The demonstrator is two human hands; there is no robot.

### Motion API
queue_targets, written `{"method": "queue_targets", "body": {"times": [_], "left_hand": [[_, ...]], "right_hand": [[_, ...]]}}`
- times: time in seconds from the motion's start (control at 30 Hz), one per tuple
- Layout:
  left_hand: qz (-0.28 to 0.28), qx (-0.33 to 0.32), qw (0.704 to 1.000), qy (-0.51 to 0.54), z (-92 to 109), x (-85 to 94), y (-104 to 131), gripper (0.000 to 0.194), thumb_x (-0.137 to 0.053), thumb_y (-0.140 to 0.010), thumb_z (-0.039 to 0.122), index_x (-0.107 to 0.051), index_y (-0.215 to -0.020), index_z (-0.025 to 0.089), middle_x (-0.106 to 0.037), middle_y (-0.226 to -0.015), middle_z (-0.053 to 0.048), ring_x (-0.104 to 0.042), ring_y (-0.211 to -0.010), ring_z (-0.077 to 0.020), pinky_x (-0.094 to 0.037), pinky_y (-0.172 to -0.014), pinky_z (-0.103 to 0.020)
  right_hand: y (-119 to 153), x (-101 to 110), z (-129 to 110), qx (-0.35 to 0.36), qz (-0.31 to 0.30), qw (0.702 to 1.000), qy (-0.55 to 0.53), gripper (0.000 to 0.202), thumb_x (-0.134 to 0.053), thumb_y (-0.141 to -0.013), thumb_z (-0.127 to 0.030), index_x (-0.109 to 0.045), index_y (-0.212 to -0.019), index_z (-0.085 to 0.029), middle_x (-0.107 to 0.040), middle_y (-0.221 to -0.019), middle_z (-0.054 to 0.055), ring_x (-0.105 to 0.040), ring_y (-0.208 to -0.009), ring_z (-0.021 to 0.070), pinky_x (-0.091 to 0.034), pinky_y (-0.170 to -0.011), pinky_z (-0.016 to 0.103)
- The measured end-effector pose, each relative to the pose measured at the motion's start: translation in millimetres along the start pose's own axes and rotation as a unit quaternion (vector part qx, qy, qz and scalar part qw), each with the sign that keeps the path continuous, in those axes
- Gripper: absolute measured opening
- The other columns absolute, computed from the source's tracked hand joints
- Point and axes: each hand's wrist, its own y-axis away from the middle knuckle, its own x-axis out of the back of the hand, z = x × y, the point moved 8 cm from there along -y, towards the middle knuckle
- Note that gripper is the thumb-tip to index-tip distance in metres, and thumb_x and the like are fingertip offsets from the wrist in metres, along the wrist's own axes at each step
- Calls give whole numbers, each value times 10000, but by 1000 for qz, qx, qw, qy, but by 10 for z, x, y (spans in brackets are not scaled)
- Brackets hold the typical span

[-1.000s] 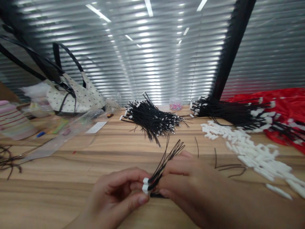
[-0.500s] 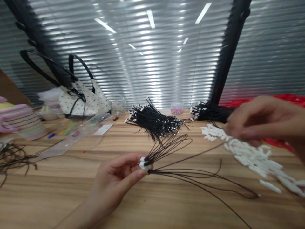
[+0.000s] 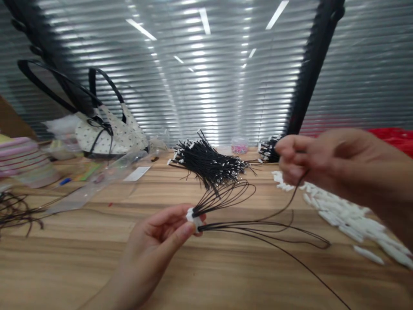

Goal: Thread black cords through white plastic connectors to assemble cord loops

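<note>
Low in the middle, my left hand (image 3: 167,237) pinches several small white pieces (image 3: 194,219) between thumb and fingers. Thin dark cords (image 3: 232,225) run from these pieces to the right, some bent into loops above and others trailing toward the front edge. My right hand (image 3: 316,159), raised at the right, has its fingers closed on one dark cord that curves down toward the white pieces. Its fingertips are somewhat blurred.
Behind lie a black cord bundle (image 3: 209,163) with white ends, a second bundle (image 3: 268,148) and a bead tub (image 3: 239,147). White pieces (image 3: 351,219) are heaped at right. A spotted bag (image 3: 125,133), striped object (image 3: 29,161) and tangled cords (image 3: 16,213) are left.
My right hand has moved left and turned; the cord it holds has gone from taut to slack and curved. The view has shifted slightly, and the looped cords have swung a little.
</note>
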Motion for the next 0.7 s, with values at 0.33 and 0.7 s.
{"method": "queue_targets", "body": {"times": [0.33, 0.7], "left_hand": [[-75, 61, 993, 67, -105, -248, 134, 192, -880, -662, 364, -829, -847, 359, -815, -853, 4, -753, -769, -211, -611, -713, -244], [-69, 55, 996, 33, -31, -225, 136, 243, -900, -580, 468, -838, -772, 332, -772, -676, -29, -668, -568, -177, -556, -524, -212]], "right_hand": [[410, -1084, -127, 136, -90, 949, 269, 319, -422, -992, -171, -692, -824, -203, -701, -772, 24, -635, -672, 128, -506, -601, 225], [374, -1043, -216, 114, -137, 947, 269, 245, -478, -992, -252, -721, -984, -275, -736, -831, 8, -645, -642, 135, -485, -540, 233]]}}
